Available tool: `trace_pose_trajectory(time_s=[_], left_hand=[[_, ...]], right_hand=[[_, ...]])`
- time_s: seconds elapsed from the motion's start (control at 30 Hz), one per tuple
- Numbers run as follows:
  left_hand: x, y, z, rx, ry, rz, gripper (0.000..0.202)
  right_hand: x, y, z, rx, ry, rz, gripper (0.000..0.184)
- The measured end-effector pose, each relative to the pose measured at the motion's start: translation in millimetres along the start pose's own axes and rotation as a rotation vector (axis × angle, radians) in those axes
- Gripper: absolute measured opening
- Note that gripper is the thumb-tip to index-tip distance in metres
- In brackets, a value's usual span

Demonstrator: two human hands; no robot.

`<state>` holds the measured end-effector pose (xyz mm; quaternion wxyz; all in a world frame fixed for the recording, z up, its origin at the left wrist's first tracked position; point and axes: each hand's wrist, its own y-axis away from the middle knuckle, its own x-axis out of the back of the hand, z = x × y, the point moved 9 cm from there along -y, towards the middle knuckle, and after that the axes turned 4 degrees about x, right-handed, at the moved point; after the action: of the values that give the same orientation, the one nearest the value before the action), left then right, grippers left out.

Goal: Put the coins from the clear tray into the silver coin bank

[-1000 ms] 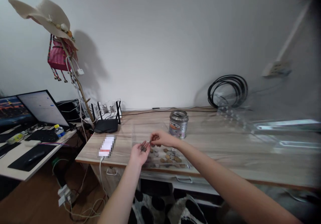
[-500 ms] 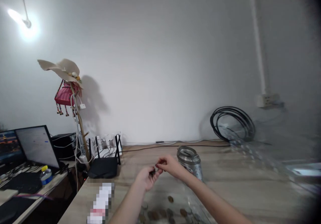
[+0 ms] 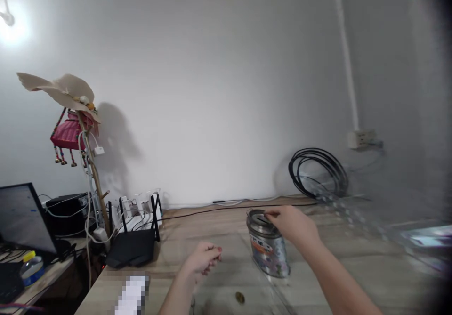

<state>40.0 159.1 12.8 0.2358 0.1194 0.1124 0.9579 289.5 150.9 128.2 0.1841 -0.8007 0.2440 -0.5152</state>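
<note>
A metal tin [image 3: 269, 251] with a colourful printed side stands on the wooden desk, a dark slot in its lid [image 3: 260, 217]. My right hand [image 3: 294, 223] reaches over from the right, thumb and fingertips pinched at that slot; the coin between them is mostly hidden by the fingers. To the left of the tin, my left hand [image 3: 205, 261] is held above the desk with its fingers curled in around coins, which barely show. A single brassy coin [image 3: 240, 298] lies on the desk below and between my hands.
A black router [image 3: 131, 249] with upright antennas stands at the desk's left. Behind the tin, a coil of black cable [image 3: 318, 171] leans against the wall. Clear plastic packaging [image 3: 353, 218] lies to the right. A monitor [image 3: 26, 221] and a yellow-capped bottle [image 3: 31, 270] occupy the side table.
My right hand has left my left hand and moved right, up to the tin's lid. My left hand has closed over its coins. The view has turned right and up.
</note>
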Motion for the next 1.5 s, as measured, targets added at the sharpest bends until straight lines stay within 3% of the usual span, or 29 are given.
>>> trace_pose_trajectory(time_s=[0.2, 0.33, 0.4, 0.57, 0.67, 0.8, 0.87, 1.0, 1.07, 1.2, 1.37, 1.5], left_hand=[[6.0, -7.2, -21.3, 0.112, 0.214, 0.037, 0.02], [11.5, -5.7, -14.6, 0.028, 0.162, 0.094, 0.021], [6.4, -4.7, -10.8, -0.006, 0.085, 0.078, 0.025], [-6.8, -3.6, -8.2, -0.04, -0.034, 0.005, 0.031], [-9.5, -0.4, -8.8, -0.022, -0.069, -0.007, 0.029], [-15.7, 5.1, -5.1, -0.03, -0.055, -0.048, 0.032], [-16.5, 5.0, -4.0, -0.034, -0.012, -0.056, 0.029], [0.8, -1.3, -10.1, 0.005, 0.115, 0.091, 0.015], [8.8, -3.4, -14.5, 0.029, 0.191, 0.156, 0.01], [9.7, -4.1, -17.5, 0.044, 0.262, 0.157, 0.015], [8.1, -4.1, -15.0, -0.002, 0.18, 0.156, 0.015], [10.7, -5.1, -14.5, -0.034, 0.127, 0.182, 0.014]], right_hand=[[-12.3, -3.1, -13.4, 0.042, 0.086, -0.121, 0.024], [11.3, 13.3, -49.5, 0.157, 0.063, 0.184, 0.032], [1.1, 29.6, -76.3, 0.272, -0.076, 0.212, 0.033], [-78.9, 69.7, -135.7, 0.526, -0.386, -0.238, 0.027], [-95.4, 78.1, -142.7, 0.547, -0.433, -0.321, 0.026], [-91.7, 73.5, -135.9, 0.501, -0.422, -0.36, 0.023], [-78.2, 65.4, -126.1, 0.474, -0.407, -0.324, 0.022], [-16.5, 33.0, -70.2, 0.273, -0.193, 0.072, 0.026], [-0.3, 19.9, -37.6, 0.126, -0.067, 0.111, 0.025], [-5.2, 7.8, -6.9, 0.009, -0.027, -0.028, 0.022], [-8.3, 6.8, -7.8, 0.009, 0.073, 0.03, 0.026], [-14.2, 5.5, -2.3, -0.029, 0.055, -0.012, 0.027]])
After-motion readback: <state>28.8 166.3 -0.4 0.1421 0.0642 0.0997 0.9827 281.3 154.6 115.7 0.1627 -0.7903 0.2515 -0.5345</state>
